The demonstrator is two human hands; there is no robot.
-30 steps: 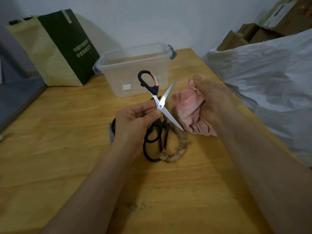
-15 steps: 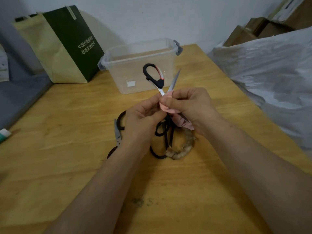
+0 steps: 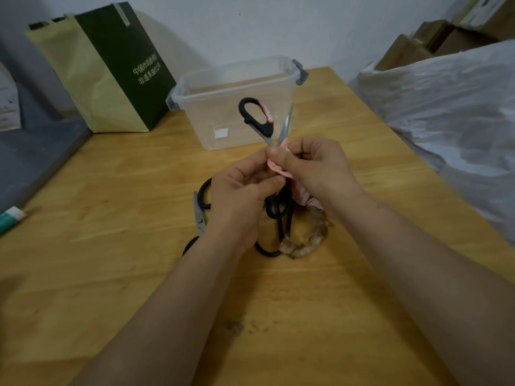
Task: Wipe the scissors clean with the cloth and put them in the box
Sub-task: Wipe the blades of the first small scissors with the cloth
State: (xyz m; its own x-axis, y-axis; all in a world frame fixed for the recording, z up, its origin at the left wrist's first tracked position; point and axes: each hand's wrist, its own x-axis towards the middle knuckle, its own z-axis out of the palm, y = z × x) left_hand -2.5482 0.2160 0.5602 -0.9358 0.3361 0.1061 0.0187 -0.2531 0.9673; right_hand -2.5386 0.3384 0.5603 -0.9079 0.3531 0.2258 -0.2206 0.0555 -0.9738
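Observation:
My left hand (image 3: 239, 196) grips a pair of black-handled scissors (image 3: 259, 121) held up above the wooden table (image 3: 111, 218), blades spread, one handle loop and one blade tip pointing up. My right hand (image 3: 317, 168) pinches a pink cloth (image 3: 278, 169) around the lower part of a blade, close against my left fingers. The rest of the cloth hangs under my right palm. A clear plastic box (image 3: 237, 87) with grey latches stands open just behind the scissors.
More black-handled scissors (image 3: 199, 215) and a brown fuzzy ring (image 3: 309, 240) lie on the table under my hands. A green paper bag (image 3: 106, 68) stands back left. White plastic sheeting (image 3: 446, 112) covers the right side. A small tube (image 3: 11, 215) lies at the left edge.
My right hand came in from the right with the cloth and closed it around the blade. It has since slid slightly up the blade; the scissors stay held up.

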